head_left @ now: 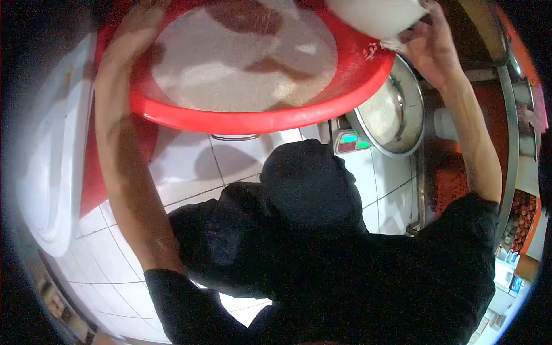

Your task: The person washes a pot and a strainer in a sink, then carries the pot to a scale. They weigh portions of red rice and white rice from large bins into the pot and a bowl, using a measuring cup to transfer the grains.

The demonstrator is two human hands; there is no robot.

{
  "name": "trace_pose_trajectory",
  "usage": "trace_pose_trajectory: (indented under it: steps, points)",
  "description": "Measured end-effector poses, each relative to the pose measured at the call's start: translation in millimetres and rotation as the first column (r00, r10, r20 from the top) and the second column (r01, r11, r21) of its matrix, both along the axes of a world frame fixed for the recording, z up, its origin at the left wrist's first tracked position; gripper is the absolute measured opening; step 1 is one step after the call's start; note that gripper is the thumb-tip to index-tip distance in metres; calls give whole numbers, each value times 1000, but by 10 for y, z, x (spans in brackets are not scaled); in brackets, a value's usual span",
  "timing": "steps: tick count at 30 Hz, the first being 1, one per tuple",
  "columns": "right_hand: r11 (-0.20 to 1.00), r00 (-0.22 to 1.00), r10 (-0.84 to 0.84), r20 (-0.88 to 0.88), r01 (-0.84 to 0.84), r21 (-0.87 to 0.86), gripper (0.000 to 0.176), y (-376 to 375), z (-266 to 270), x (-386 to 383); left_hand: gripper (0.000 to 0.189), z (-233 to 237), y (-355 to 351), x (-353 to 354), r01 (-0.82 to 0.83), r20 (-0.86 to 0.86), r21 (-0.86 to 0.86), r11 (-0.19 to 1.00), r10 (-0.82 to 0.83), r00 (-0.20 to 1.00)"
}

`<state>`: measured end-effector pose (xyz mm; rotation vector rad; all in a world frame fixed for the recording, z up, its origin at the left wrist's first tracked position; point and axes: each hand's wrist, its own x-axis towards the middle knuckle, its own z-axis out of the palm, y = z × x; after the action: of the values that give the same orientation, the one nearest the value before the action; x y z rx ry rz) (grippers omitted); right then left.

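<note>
A wide red basin (247, 121) holds a pale, grainy white mass (230, 63) that looks like rice. My right hand (432, 50) grips a white container (376, 16) above the basin's right rim; the top edge cuts off part of it. White grains (372, 50) cling to the red wall just below. On the left, my left hand (150, 10) reaches over the basin's side, its fingers cut off or hidden at the top edge.
A round metal bowl (415, 95) with pale contents stands at the right, beside a scale with a green display (348, 138). White floor tiles (115, 259) lie below. A large white lid-like piece (46, 167) stands at the left, a metal rack post (509, 126) at the right.
</note>
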<state>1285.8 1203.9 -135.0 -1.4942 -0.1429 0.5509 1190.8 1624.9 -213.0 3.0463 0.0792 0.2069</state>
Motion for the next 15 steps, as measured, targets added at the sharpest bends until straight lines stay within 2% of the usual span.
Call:
trace_pose_trajectory:
  steps: [1,2,3,5,7,10,12,13,14,15]
  points:
    - [961,976,-203,79,214,-175,67,-120,30,19,54,62,-25,26,-100,-32,-128,987,97,995]
    - [959,975,-209,77,220,-181,67,-239,56,-22,54,100,-54,54,-201,-79,-249,947,187,979]
    - [971,979,-193,71,201,-133,67,-283,141,-168,54,115,-70,86,-253,-91,-295,921,236,967]
    - [979,981,-181,66,186,-84,68,-415,229,-318,53,124,-113,69,-324,-80,-301,897,314,946]
    - [926,928,-359,95,367,-86,71,-786,161,-316,53,107,-154,152,-369,-63,-291,883,367,928]
    - [890,910,-396,125,414,-190,66,-1310,-78,-308,53,130,-230,138,-486,-57,-332,808,498,866]
    - [815,869,-451,203,494,-304,61,-1485,-366,-302,53,117,-228,140,-504,-55,-328,799,516,855]
    - [759,841,-471,266,540,-363,60,-1575,-559,-288,54,115,-174,131,-438,-61,-269,858,439,897]
    - [714,850,-461,254,525,-463,66,-1701,-719,-250,55,92,-115,121,-365,-72,-210,907,357,931]
    - [554,829,-453,327,549,-625,76,-1845,-895,-187,55,19,-30,164,-359,-76,-211,909,351,933]
